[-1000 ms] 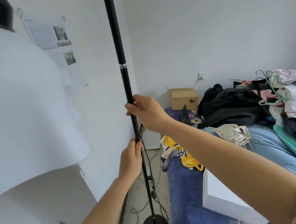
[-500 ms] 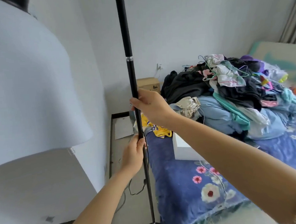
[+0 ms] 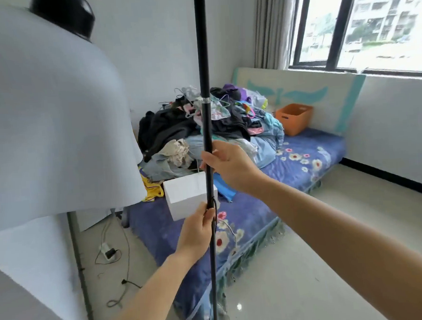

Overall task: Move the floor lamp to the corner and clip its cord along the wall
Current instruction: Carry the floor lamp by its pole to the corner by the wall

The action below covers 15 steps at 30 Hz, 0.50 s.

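The floor lamp's black pole (image 3: pixel 202 61) stands upright through the middle of the view, and its base is out of frame. My right hand (image 3: pixel 230 166) is shut around the pole at mid height. Lower on the same pole, my left hand (image 3: pixel 197 231) grips it, with the thin black cord (image 3: pixel 215 209) running down beside my fingers. The lamp's white shade (image 3: pixel 47 125), topped by a black cap (image 3: pixel 70 15), fills the upper left, close to the camera.
A mattress with a blue floral sheet (image 3: pixel 304 161) lies on the floor behind the pole, piled with clothes (image 3: pixel 215 125), a white box (image 3: pixel 185 196) and an orange bin (image 3: pixel 294 117). A power strip with loose cables (image 3: pixel 109 252) lies by the left wall. A window (image 3: pixel 369 21) is upper right.
The view has swung right, from the wall corner and cardboard box to the mattress, window and open floor. Both hands keep the same grip on the pole.
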### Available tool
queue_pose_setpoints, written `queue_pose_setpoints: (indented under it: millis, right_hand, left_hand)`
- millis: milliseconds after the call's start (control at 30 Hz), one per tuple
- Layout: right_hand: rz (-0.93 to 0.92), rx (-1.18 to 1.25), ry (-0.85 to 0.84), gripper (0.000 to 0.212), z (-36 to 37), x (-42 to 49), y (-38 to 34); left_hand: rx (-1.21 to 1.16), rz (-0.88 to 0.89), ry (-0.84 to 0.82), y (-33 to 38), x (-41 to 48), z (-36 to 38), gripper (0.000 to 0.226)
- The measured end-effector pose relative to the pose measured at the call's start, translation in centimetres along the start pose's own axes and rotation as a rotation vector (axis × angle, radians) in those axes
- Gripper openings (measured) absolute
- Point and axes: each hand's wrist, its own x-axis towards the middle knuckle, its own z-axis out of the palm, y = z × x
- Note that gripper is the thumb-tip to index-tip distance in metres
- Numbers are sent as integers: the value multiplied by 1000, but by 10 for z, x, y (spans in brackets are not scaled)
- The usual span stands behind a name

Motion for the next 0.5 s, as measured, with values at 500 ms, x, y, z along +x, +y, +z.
queue_pose_setpoints:
  millis: [500]
  right_hand:
    - [150, -119, 364, 22, -291, -116, 108]
  left_hand:
    - [-72, 176, -249, 173, 12, 289, 19]
